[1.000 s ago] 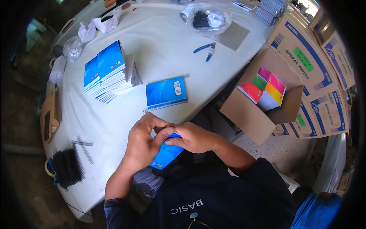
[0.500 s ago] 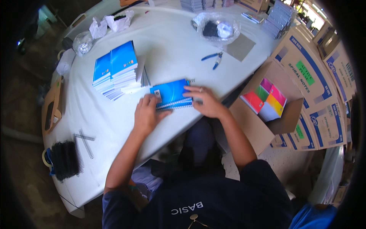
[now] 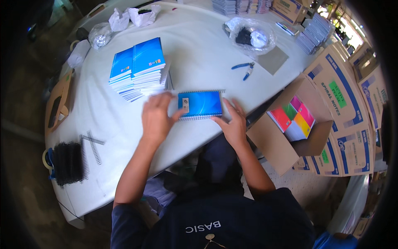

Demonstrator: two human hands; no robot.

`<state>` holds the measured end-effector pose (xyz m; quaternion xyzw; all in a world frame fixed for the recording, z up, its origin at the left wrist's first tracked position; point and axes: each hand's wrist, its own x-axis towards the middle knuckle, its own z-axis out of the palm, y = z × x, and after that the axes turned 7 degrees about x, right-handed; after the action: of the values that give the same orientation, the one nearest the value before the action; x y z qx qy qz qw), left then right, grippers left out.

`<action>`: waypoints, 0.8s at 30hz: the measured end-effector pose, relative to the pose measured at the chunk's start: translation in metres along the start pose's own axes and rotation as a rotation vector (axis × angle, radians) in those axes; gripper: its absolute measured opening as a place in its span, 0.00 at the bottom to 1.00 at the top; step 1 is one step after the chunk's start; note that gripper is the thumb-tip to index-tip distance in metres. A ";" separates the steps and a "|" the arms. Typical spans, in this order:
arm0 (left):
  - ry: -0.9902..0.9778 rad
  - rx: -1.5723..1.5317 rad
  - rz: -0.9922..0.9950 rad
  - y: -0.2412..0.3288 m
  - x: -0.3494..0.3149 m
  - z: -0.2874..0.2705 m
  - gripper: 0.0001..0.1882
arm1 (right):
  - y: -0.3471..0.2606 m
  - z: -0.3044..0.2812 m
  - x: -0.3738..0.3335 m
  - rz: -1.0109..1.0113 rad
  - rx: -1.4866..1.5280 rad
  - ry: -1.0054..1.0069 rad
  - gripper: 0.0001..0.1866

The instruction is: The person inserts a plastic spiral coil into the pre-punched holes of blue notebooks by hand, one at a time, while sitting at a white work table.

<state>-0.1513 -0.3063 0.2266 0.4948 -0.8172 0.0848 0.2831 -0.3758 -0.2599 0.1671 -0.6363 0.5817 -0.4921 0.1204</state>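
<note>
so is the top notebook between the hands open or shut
Shut: the notebook lies flat, its blue cover facing up, with no inside pages spread out.

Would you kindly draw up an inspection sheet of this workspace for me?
Surface: white-covered table, creased.
Job's things: blue notebook, label up, between the hands; notebook stack beyond.
Clutter: pliers, clear plastic bag, black coil bundle.
Hands: left hand open, blurred, at the notebook's left; right hand open, at its right; contact uncertain.
Cables: thin dark line at table's near-left corner; cannot tell if a cord.
Surroundings: open carton holding colourful notebooks; stacked cartons, right.
</note>
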 end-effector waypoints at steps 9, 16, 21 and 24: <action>0.112 0.048 0.161 -0.021 0.022 -0.075 0.11 | -0.054 -0.008 0.034 0.876 2.046 -0.745 0.33; -0.054 -0.364 -0.169 -0.078 -0.061 -0.103 0.18 | -0.056 0.026 0.007 0.470 1.276 -0.700 0.16; -0.280 0.628 -1.199 -0.218 -0.130 -0.087 0.26 | -0.054 0.074 -0.009 0.168 0.933 -0.731 0.09; -0.312 0.571 -1.200 -0.222 -0.136 -0.084 0.22 | -0.076 0.076 -0.010 0.104 1.056 -0.712 0.09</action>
<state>0.1182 -0.2778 0.1904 0.9240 -0.3782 0.0529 0.0182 -0.2686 -0.2609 0.1811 -0.5868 0.2154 -0.4645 0.6273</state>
